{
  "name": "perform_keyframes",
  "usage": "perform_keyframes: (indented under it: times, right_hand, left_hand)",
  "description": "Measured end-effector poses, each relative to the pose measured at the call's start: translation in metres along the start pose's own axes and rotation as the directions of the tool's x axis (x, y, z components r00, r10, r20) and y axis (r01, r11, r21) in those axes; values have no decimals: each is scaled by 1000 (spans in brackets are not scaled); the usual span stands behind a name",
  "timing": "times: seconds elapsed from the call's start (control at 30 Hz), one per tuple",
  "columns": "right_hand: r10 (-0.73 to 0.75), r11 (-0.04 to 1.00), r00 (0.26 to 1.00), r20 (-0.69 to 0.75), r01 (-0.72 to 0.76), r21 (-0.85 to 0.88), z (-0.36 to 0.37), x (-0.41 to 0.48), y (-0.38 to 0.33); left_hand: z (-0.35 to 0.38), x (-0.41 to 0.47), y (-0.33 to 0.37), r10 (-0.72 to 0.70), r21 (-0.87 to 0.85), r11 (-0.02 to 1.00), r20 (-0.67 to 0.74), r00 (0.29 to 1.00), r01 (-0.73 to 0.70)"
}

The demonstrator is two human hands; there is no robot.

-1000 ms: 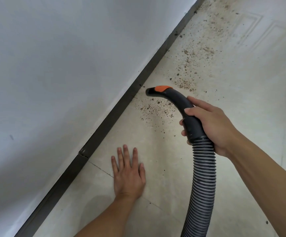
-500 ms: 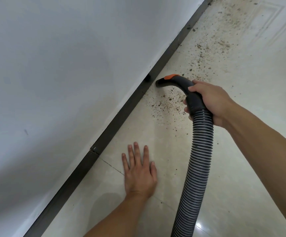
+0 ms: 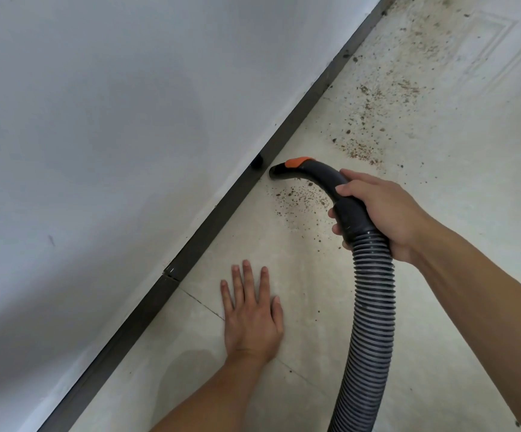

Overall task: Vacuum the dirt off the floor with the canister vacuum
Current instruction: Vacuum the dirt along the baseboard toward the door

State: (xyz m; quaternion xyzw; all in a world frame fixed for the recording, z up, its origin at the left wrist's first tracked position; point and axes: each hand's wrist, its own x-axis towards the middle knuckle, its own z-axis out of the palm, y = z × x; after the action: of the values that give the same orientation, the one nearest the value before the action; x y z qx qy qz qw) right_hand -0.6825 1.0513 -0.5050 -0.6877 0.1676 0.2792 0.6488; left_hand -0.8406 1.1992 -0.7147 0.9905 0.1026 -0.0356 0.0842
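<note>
My right hand (image 3: 384, 210) grips the black curved handle (image 3: 321, 179) of the vacuum hose, which has an orange tab on top. Its open mouth points at the dark baseboard (image 3: 209, 226), close to the floor. The grey ribbed hose (image 3: 368, 325) runs down from my hand and out of the bottom of the view. Brown dirt specks (image 3: 299, 201) lie on the pale tile floor just under the handle, and a longer trail of dirt (image 3: 377, 113) stretches along the wall towards the top right. My left hand (image 3: 251, 316) rests flat on the floor, fingers straight.
A white wall (image 3: 112, 135) fills the left half, meeting the floor at the baseboard. A small dark spot (image 3: 257, 162) sits at the baseboard's top edge opposite the hose mouth. Tile joints (image 3: 203, 304) cross the floor near my left hand. The canister itself is out of view.
My right hand has carried the hose mouth leftwards, over the dirt patch and up to the baseboard. My left hand has stayed flat on the floor.
</note>
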Motion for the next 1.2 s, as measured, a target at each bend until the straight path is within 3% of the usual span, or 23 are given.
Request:
perform_keyframes:
  times: [0.37,0.77,1.2]
  right_hand:
    - [10,1000,999,45,-9,-28,8,-26,20]
    - [-63,997,970,-234,70,21,-47,9,-29]
    - [27,999,993,-117,-30,-28,-53,-10,-10]
  left_hand:
    - [-1,0,0,-4,2,1000,8,1000,4]
    - [0,0,1,-1,-14,1000,1,1000,1]
    - [1,2,0,-4,-6,1000,-5,1000,4]
